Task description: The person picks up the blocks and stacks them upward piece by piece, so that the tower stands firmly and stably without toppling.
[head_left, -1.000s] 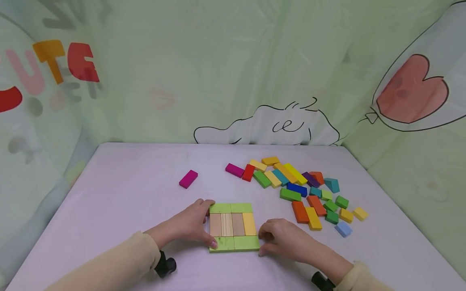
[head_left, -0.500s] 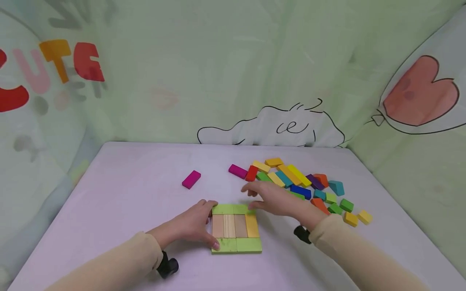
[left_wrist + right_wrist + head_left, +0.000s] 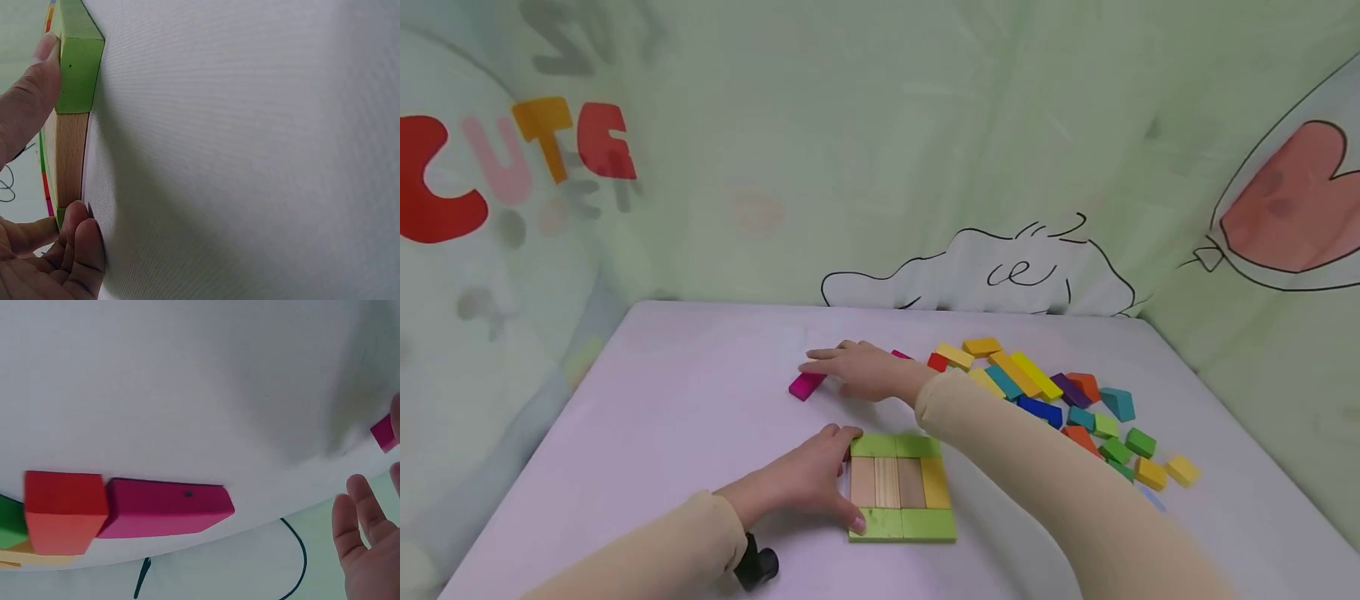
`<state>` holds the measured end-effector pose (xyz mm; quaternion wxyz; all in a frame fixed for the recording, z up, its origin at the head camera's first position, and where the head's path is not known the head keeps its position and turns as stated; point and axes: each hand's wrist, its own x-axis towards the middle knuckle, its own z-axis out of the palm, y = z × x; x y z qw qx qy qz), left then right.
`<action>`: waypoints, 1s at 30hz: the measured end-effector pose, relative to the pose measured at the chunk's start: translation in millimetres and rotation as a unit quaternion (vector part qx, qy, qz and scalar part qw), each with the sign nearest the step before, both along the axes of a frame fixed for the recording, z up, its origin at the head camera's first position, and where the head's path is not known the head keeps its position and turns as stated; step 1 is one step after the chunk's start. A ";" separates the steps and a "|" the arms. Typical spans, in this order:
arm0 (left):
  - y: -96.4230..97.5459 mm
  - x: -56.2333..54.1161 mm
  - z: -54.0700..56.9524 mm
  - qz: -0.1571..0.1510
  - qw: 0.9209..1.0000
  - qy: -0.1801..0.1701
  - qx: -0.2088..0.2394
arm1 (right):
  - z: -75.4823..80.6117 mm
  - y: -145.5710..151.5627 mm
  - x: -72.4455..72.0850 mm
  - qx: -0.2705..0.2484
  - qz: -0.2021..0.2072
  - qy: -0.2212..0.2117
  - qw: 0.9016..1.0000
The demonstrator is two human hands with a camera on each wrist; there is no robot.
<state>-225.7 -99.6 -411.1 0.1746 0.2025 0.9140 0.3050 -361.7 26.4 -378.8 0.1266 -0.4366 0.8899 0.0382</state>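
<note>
While your left hand [image 3: 805, 481] grips left side of block panel [image 3: 912, 483], uneven squeeze could skew pieces; left beyond panel, magenta block [image 3: 806, 387] sits partly under your right hand [image 3: 867, 372], fingers spread, contact unclear: fumbled touch may shove it; right of panel, low sleeve [image 3: 1037, 479] could scatter loose blocks [image 3: 1036, 375]

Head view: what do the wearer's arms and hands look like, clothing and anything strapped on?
Both arms wear plain beige long sleeves, the left sleeve and the right sleeve ending near the wrists. The left hand and right hand are ungloved. A small black rounded device sits by the left cuff. No cables show.
</note>
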 end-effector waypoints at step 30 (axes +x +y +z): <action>2.9 5.9 5.3 0.011 1.000 0.006 -0.012 | -3.1 68.2 20.9 -0.059 -0.174 -0.124 0.975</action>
